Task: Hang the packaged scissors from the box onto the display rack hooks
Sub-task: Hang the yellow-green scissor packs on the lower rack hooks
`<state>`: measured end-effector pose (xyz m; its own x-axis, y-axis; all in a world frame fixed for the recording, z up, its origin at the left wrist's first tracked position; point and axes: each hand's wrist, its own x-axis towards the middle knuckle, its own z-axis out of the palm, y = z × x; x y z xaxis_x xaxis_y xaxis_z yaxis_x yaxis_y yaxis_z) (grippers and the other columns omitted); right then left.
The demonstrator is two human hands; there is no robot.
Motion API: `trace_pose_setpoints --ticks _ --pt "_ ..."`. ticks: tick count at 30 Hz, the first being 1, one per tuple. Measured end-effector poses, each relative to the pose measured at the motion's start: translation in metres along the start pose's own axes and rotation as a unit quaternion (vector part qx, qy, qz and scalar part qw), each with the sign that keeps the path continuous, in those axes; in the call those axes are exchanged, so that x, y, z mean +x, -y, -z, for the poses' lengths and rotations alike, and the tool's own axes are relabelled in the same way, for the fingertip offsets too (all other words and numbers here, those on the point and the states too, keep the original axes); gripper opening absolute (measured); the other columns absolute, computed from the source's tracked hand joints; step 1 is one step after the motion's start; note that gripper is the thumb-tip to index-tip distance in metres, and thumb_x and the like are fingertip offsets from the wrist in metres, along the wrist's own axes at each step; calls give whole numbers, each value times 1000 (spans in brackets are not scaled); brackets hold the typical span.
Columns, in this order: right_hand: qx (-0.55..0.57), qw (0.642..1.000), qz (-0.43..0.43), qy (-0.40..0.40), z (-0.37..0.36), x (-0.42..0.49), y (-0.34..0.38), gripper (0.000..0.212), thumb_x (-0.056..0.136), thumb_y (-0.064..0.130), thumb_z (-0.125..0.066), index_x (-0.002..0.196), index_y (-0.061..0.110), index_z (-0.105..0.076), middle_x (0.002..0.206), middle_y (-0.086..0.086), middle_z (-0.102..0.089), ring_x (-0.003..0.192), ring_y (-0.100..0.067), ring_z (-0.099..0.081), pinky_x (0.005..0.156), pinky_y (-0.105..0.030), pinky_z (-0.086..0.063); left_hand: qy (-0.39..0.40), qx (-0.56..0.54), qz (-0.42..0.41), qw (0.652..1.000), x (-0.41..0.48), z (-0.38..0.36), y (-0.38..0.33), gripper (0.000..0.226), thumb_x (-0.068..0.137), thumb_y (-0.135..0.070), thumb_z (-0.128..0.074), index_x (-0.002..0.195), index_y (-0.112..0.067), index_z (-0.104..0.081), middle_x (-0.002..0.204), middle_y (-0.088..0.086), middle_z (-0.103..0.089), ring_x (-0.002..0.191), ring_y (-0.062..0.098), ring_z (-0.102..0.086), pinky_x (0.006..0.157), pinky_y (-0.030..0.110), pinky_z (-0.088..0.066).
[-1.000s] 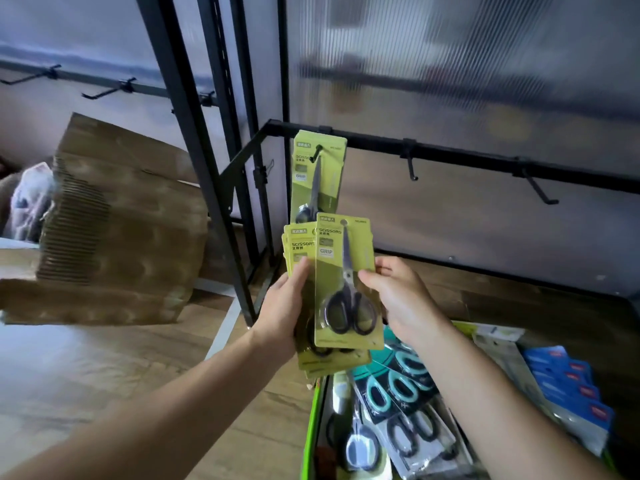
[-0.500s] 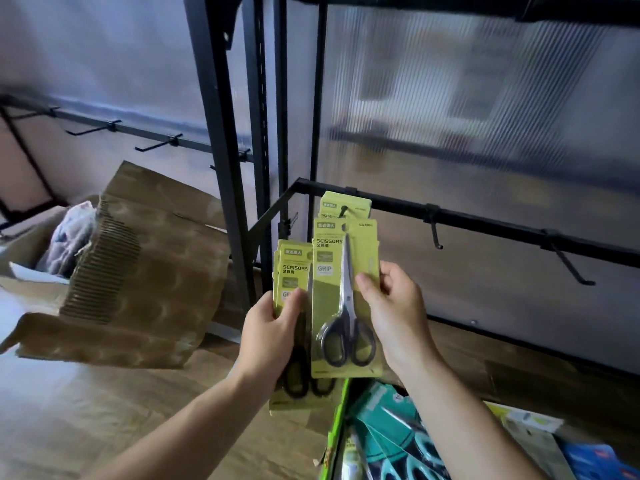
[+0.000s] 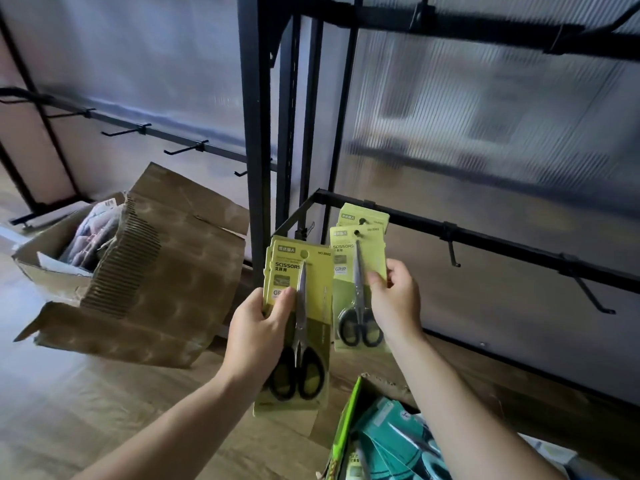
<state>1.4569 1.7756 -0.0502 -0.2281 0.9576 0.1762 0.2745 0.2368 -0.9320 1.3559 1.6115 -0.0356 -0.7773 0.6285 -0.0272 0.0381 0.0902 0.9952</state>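
Nearest, at 5 o'clock, the box (image 3: 346, 420) with a green rim holds teal packs (image 3: 391, 441). Less of it shows than half a second ago, since the view has tipped upward.

Above it the left hand (image 3: 258, 327) grips a fanned stack of scissor packs (image 3: 313, 282), thumb pressed across the front card and fingers curled behind. Earlier this stack and the single pack (image 3: 346, 261) overlapped; now a gap shows between them.

The right hand (image 3: 394, 303), at 3 o'clock of the stack, pinches the single pack by its right edge with the thumb on the front. It has carried the pack up toward 1 o'clock, to the rail (image 3: 502, 245). The pack's hang hole now sits at the hook (image 3: 356, 233); whether the hook passes through it I cannot tell.

Each pack is a lime-green card printed "SCISSORS" and "GRIP". The steel blades point up and the black loop handles sit at the bottom.

Just behind, the top of a pack already hung (image 3: 372, 216) peeks above the single pack. The black rail runs on toward 3 o'clock with bare hooks (image 3: 453, 256).

At 9 o'clock a torn cardboard box (image 3: 166, 271) lies on the wooden floor (image 3: 69, 393).
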Motion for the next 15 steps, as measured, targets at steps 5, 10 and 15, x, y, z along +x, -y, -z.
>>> trace_pose_setpoints --ticks 5,10,15 --pt "-52 998 -16 -39 -17 25 -1 13 93 20 -62 103 13 -57 97 -2 -65 86 -23 -60 72 -32 -47 11 -38 3 999 8 -6 -2 18 97 -35 -56 96 -22 -69 76 -3 -73 73 18 -70 61 36 -58" --pt "-89 995 -44 -30 -20 44 -4 19 92 25 -64 101 12 -53 102 -6 -63 88 -23 -59 74 -31 -47 45 -75 14 996 15 -20 -5 18 96 -36 -55 100 -25 -69 86 -1 -75 83 22 -72 71 44 -61" --pt "-119 992 -34 19 -8 43 -5 14 95 25 -59 101 13 -55 96 -1 -61 86 -18 -56 72 -23 -37 87 -96 25 991 16 -27 -8 16 95 -40 -54 99 -30 -67 89 -1 -75 86 22 -73 73 46 -61"
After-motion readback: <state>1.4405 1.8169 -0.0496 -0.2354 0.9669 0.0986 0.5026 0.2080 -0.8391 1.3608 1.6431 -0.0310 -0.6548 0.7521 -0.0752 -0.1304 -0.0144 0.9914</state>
